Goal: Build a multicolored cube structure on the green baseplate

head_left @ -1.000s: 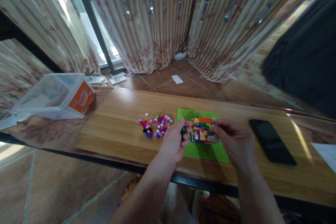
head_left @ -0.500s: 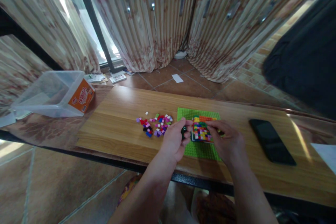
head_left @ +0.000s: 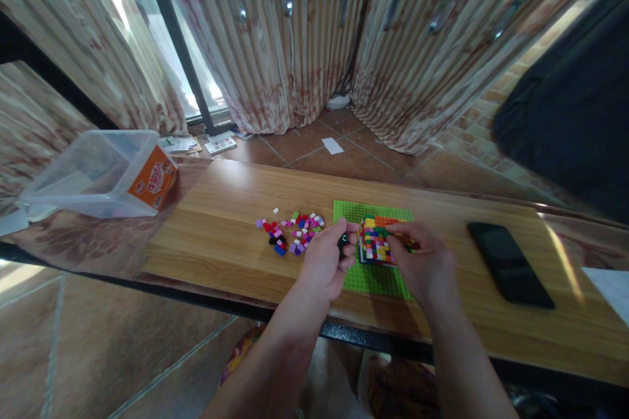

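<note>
A block of multi-coloured toy bricks (head_left: 377,242) stands on the green studded baseplate (head_left: 373,280), between my two hands. My left hand (head_left: 328,254) is closed, with a small dark green thing (head_left: 343,244) in its curled fingers. Its forefinger reaches the block's left side. My right hand (head_left: 423,256) covers the block's right part. Its thumb and forefinger are pinched together at the upper face, where a small green brick shows at the tips. Left of my left hand lie loose toy bricks (head_left: 301,234) in pink, purple, red, white, blue and black.
A black phone (head_left: 510,265) lies on the wooden tabletop (head_left: 211,229) to the right, with white paper (head_left: 609,291) at the right edge. A clear plastic box (head_left: 93,177) with an orange label is at the left. Patterned curtains (head_left: 314,52) hang behind.
My right hand's pinched fingertips have shifted very slightly over the block's upper face, and the block looks tilted a little differently. My left hand stays almost where it was.
</note>
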{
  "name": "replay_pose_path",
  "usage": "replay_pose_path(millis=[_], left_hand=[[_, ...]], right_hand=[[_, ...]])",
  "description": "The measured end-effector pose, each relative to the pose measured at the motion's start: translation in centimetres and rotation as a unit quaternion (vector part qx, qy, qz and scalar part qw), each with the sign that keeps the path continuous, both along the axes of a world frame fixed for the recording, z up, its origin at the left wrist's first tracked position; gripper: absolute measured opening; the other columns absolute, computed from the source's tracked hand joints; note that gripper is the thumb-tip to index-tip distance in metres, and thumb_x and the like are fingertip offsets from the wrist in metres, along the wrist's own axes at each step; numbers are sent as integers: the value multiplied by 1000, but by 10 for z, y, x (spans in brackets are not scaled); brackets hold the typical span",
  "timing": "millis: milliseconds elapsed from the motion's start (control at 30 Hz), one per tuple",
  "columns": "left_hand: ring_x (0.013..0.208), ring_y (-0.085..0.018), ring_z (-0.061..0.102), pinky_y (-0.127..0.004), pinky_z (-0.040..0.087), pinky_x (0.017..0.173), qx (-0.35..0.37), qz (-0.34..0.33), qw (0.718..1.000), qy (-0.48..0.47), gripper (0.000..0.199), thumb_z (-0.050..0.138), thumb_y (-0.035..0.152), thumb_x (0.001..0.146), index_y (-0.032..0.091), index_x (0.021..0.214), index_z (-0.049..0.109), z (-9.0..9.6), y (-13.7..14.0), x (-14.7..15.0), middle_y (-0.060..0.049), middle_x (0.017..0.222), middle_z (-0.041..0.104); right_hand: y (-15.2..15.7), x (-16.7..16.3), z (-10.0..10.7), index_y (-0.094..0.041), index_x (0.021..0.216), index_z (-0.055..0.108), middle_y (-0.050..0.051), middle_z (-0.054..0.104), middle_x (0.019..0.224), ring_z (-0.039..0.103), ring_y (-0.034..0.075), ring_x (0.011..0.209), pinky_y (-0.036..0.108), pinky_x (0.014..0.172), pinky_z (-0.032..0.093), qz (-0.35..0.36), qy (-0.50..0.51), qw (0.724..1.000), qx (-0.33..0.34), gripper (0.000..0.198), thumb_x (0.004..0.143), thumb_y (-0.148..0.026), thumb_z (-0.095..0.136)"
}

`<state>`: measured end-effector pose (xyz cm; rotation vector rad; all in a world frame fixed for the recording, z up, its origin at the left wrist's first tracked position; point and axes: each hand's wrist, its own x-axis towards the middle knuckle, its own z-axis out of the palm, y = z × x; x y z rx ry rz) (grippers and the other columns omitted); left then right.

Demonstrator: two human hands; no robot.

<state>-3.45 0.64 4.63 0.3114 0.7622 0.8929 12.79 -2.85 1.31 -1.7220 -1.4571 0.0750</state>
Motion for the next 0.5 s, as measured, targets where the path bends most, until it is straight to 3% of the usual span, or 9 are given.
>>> replay_pose_path(millis=[200, 500], left_hand=[[45, -1, 35, -14, 18, 39, -7, 2, 1000, 1, 21, 57, 25, 87, 8, 77, 63, 1, 1, 0, 2, 64, 47], [46, -1, 35, -14, 19, 39, -6, 4, 1000, -3, 21, 57, 26, 87, 8, 77, 63, 0, 0, 0, 1, 64, 47]], right_hand=[[-1, -2, 5, -20, 85, 72, 6, 71, 93, 63, 20, 78, 36, 71, 50, -48, 63, 997, -19, 17, 78, -29, 59], [7, 1, -6, -19, 98, 72, 11, 65, 107, 59, 27, 102, 47, 95, 44, -95, 33, 995, -24, 29, 78, -38, 64]])
